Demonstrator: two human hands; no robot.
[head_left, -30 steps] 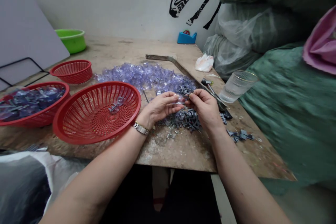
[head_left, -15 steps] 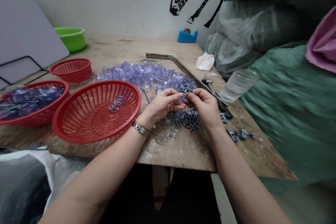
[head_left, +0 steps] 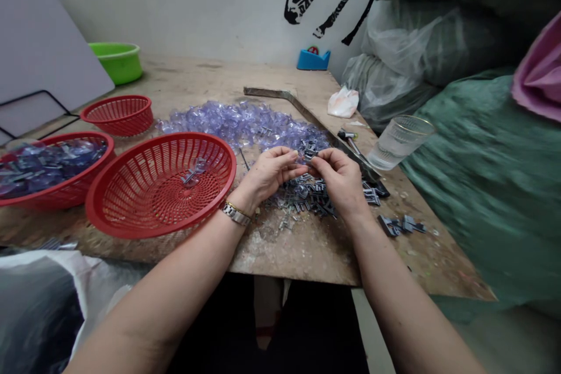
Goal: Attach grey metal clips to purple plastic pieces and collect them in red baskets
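My left hand (head_left: pixel 272 174), with a metal watch (head_left: pixel 236 214) at the wrist, is closed in a pinch on a clear purple plastic piece (head_left: pixel 301 159) that the fingers partly hide. Close beside it, my right hand (head_left: pixel 342 181) pinches a small grey plastic part against that piece; its exact shape is covered by the fingertips. Both hands meet above a heap of grey plastic parts (head_left: pixel 322 201). Just behind them spreads a large pile of clear purple pieces (head_left: pixel 236 120).
To the left stand a big red basket (head_left: pixel 162 228) holding a purple-and-grey piece, a fuller red basket (head_left: pixel 56 197), a small red basket (head_left: pixel 118 123) and a green basin (head_left: pixel 120 67). A bent metal bar (head_left: pixel 302 111), a glass (head_left: pixel 394 146) and green sacks (head_left: pixel 486 187) lie rightward.
The fingertips of both hands have shifted slightly, my right hand a little to the left. They stay together over the heap; the baskets and piles are as before.
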